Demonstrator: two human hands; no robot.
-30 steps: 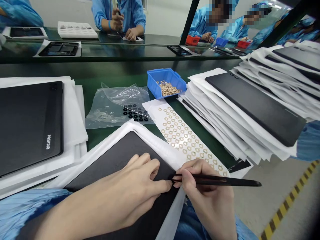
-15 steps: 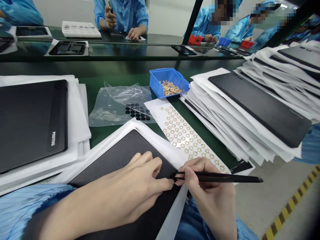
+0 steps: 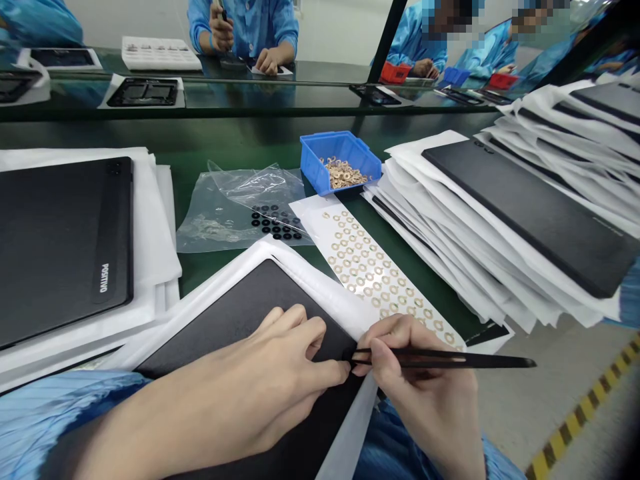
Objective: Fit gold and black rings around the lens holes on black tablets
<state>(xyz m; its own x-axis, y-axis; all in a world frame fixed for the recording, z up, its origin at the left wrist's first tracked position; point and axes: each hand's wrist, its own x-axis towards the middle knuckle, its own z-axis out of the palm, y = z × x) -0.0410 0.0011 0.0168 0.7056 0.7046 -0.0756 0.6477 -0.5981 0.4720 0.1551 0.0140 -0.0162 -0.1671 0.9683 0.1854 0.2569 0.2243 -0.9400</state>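
Observation:
My left hand (image 3: pixel 273 373) rests on a black tablet back cover (image 3: pixel 240 300), fingers bent and apart. One of its fingertips reaches a small dark spot near the cover's right edge. In my right hand (image 3: pixel 417 377) are black tweezers (image 3: pixel 450 359), gripped between thumb and fingers. Their two prongs point left and touch or nearly touch that spot; whether something is pinched between them is too small to tell. White protective sheets (image 3: pixel 263 248) lie under the cover. Close beyond my right hand is a white sheet of ring-shaped stickers (image 3: pixel 370 267).
A blue bin (image 3: pixel 335 163) holds many small rings. Beside it lies a clear plastic bag (image 3: pixel 230 210) with black rings. Stacked covers with paper stand left (image 3: pixel 65 247) and right (image 3: pixel 530 213). Across the green conveyor, a person (image 3: pixel 245 33) in blue works among several others.
The view has shifted slightly. Both hands and the tweezers keep nearly the same place on the cover; the tweezers' back end sits a little farther right.

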